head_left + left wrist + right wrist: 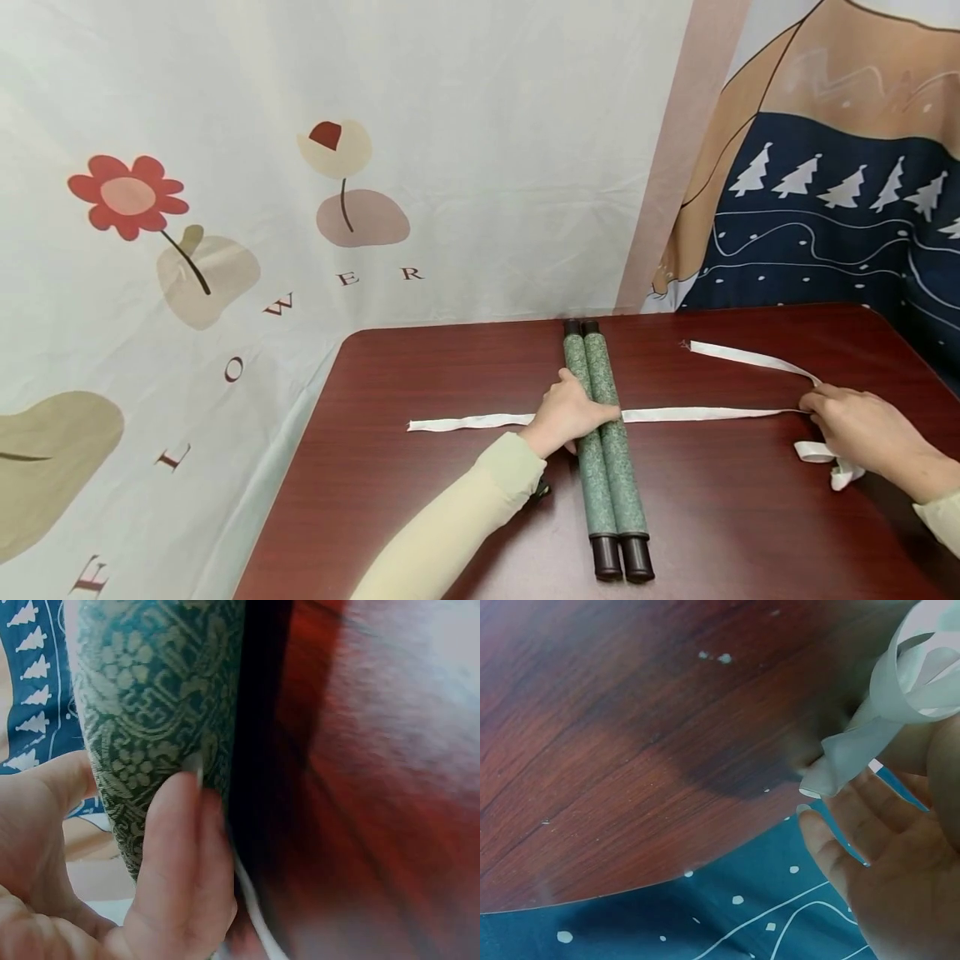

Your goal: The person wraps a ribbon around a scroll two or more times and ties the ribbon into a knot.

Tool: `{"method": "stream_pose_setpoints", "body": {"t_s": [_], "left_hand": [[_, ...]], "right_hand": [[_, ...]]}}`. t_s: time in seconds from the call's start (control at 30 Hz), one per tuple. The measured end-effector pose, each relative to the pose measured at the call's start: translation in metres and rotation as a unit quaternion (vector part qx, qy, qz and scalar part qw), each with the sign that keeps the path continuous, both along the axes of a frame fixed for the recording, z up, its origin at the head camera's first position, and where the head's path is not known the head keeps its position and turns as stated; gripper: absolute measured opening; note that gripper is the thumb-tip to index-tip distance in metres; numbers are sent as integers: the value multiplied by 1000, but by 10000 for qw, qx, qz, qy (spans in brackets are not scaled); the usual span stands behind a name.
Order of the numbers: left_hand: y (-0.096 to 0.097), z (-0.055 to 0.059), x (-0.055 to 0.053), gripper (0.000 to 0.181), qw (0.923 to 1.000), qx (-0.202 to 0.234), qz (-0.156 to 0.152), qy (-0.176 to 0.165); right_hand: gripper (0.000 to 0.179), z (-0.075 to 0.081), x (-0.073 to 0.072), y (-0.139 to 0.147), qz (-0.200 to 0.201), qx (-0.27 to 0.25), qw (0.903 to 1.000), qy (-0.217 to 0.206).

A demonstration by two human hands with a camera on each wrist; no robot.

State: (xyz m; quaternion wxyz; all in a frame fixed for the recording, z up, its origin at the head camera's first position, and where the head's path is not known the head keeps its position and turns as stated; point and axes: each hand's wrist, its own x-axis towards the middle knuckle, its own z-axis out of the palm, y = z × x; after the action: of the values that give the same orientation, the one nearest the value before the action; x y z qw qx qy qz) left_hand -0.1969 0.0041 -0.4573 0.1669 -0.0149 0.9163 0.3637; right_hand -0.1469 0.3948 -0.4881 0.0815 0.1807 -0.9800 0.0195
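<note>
The left hand (566, 414) grips the scroll (617, 471); the right hand (866, 425), at three o'clock, pinches the ribbon (697, 414), seemingly laid under the scroll, tail toward nine; no knot shows.

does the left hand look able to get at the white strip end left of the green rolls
Probably yes: the white strip end lies on the table with nothing over it, though the left hand would likely have to let go of the green rolls first.

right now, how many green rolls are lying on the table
2: the left roll and the right roll, lying side by side, the left hand across both; none seems hidden.
</note>
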Motion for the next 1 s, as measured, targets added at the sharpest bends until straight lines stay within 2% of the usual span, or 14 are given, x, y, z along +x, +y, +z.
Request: {"method": "stream_pose_setpoints", "body": {"t_s": [0.2,0.33,0.47,0.57,0.63,0.73,0.87,0.93,1.0], "left_hand": [[-7,-3,0,120,9995,282,56,-138],[-12,-3,1,117,9990,407,-69,-169],[-24,-1,-1,92,9992,213,-343,-32],[-36,1,-5,67,9951,-394,-778,469],[-46,3,-6,55,9879,-770,-1113,762],[-58,3,-9,44,9712,-1230,-1759,1031],[-71,1,-10,36,9395,-1744,-2677,1234],[-75,-1,-10,27,9250,-1959,-2934,1411],[-78,-3,-10,14,9174,-2077,-3014,1562]], "right_hand": [[20,2,-1,1,17,-41,10000,65],[19,2,0,1,-47,-14,10000,-62],[20,0,0,2,-36,-4,9999,-125],[21,-1,0,2,-17,-10,9999,-120],[21,-2,0,2,-11,-6,9999,-106],[21,-1,0,2,-33,-9,9999,-130],[20,0,-1,2,-123,17,9996,-244],[19,1,-2,2,-148,-10,9995,-271],[18,1,-3,2,-142,-61,9995,-270]]}}
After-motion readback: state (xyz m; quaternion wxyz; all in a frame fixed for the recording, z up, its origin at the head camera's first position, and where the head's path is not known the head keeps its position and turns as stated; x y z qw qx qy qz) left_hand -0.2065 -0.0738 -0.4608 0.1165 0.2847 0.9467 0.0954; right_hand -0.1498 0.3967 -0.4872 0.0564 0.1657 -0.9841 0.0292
